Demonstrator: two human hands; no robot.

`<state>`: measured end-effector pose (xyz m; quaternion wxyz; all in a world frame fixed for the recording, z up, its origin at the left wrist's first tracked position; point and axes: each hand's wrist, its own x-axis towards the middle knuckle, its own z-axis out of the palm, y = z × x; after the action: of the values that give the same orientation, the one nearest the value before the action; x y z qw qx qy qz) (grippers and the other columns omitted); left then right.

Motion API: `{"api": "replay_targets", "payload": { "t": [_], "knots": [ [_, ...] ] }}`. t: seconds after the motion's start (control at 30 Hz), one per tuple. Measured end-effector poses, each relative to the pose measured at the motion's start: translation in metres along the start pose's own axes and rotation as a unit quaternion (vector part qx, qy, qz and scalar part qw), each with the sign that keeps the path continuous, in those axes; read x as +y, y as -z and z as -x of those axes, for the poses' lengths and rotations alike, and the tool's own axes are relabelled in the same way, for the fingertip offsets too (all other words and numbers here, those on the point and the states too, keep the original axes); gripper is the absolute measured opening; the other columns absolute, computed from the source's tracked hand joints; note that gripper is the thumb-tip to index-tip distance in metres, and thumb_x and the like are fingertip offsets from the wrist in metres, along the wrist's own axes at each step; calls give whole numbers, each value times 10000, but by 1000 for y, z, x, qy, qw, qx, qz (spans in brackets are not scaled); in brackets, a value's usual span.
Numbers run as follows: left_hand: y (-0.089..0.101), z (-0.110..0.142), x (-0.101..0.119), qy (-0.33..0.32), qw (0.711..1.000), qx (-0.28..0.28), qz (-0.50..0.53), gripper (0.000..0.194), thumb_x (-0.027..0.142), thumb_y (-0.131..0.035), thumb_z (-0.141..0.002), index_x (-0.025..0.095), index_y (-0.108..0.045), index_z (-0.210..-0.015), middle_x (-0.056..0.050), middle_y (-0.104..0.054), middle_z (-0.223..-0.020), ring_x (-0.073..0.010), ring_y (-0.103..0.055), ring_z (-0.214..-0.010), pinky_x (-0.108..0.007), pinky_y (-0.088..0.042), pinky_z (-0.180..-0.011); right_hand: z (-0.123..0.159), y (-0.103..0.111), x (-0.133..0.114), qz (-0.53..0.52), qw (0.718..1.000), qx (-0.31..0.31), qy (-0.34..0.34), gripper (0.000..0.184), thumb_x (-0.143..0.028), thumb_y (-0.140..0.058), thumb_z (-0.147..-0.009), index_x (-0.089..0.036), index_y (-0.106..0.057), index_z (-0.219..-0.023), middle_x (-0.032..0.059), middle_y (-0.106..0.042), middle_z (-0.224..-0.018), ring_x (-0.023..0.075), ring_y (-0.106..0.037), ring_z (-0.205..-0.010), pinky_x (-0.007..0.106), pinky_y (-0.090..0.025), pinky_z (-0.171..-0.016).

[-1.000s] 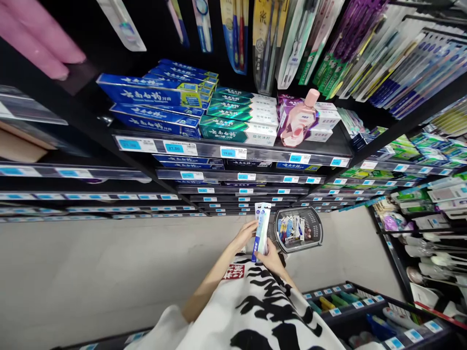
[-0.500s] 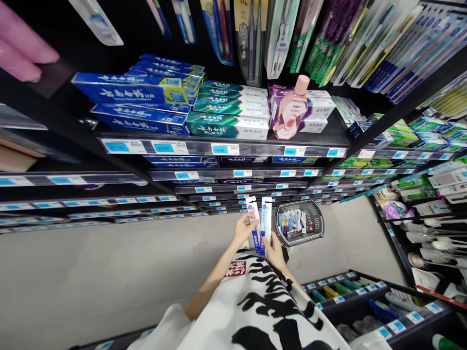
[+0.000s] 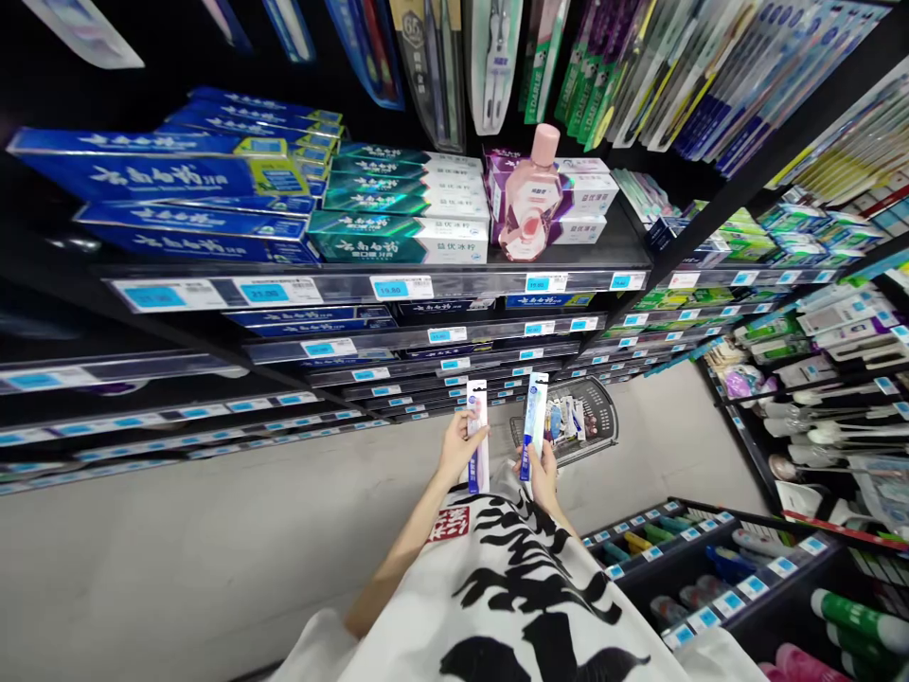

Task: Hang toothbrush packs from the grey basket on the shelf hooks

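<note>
as both grips hold them, toothbrush packs stand near-upright.

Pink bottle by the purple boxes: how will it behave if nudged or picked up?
Pink bottle stands tall under its cap, so a high push may tip it. Glossy sides could slip in the grip. Its crisp shape suggests stiff walls.

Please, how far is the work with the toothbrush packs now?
Looks done: several packaged items lie in the basket. In hand: the left hand holds a pinkish toothbrush pack, the right hand a bluish toothbrush pack, held apart. Left: both are outside the basket, so choosing or placing perhaps remains; the picture cannot settle which.
</note>
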<state>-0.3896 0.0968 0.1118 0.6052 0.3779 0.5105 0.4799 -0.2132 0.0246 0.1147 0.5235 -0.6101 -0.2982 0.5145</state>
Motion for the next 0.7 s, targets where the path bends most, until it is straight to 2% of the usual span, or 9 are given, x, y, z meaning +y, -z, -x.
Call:
{"api": "replay_targets", "payload": {
  "t": [0.13, 0.23, 0.3, 0.37, 0.47, 0.5, 0.57, 0.7],
  "knots": [
    [-1, -1, -3, -26, 999, 9, -36, 482, 365, -841, -668, 242, -481, -964, -11, -629, -982, -172, -610, -817, -259, -445, -736, 4, -3, -1, -24, 999, -11, -31, 499, -700, -477, -925, -216, -595, -918, 45, -733, -791, 141, -600, -489, 261, -426, -429],
    [-1, -3, -8, -54, 996, 41, -50, 555, 327, -872, -609, 240, -459, -969, -2, -576, -991, -173, -581, -889, -243, -427, -753, 4, -2, 0, -28, 998, -28, -48, 608, -735, -400, -935, -187, -663, -910, 43, -686, -642, 173, -607, -502, 288, -445, -463],
    [0, -3, -9, -52, 997, 48, -34, 542, 314, -854, -621, 243, -456, -982, 3, -565, -994, -161, -574, -881, -237, -425, -741, 3, 0, 1, -16, 998, -31, -45, 637, -733, -390, -938, -174, -693, -911, 42, -664, -609, 188, -621, -539, 303, -474, -514],
    [1, -1, -7, -14, 999, 20, 30, 477, 323, -784, -694, 257, -447, -1025, 6, -595, -993, -131, -559, -743, -243, -416, -656, 2, 2, 3, 0, 999, -31, -34, 621, -714, -408, -943, -171, -710, -936, 52, -681, -669, 190, -633, -599, 314, -505, -589],
    [2, 4, -2, 58, 983, -45, 167, 376, 352, -623, -803, 252, -441, -1116, -41, -671, -1001, -136, -546, -608, -282, -383, -546, 2, 3, 6, 25, 999, -35, 18, 473, -609, -561, -924, -193, -691, -1109, 78, -723, -955, 199, -665, -822, 327, -536, -778],
    [2, 5, 1, 68, 977, -56, 196, 368, 356, -587, -816, 235, -449, -1135, -66, -688, -997, -152, -565, -613, -295, -384, -538, 2, 2, 7, 31, 998, -35, 43, 449, -554, -633, -899, -205, -661, -1179, 84, -712, -1052, 207, -662, -915, 336, -531, -849],
    [2, 7, 4, 75, 971, -64, 217, 379, 362, -564, -821, 200, -478, -1153, -104, -706, -971, -174, -588, -626, -309, -384, -527, 4, 0, 9, 44, 995, -29, 87, 517, -444, -739, -838, -219, -588, -1278, 90, -677, -1157, 224, -638, -1043, 365, -508, -953],
    [2, 12, 8, 78, 963, -68, 249, 427, 353, -601, -810, 176, -517, -1189, -103, -719, -940, -155, -565, -565, -298, -367, -491, 7, -3, 12, 86, 990, 2, 113, 533, -376, -773, -795, -209, -578, -1262, 101, -655, -1186, 245, -621, -1094, 421, -492, -1007]
  ]
}}
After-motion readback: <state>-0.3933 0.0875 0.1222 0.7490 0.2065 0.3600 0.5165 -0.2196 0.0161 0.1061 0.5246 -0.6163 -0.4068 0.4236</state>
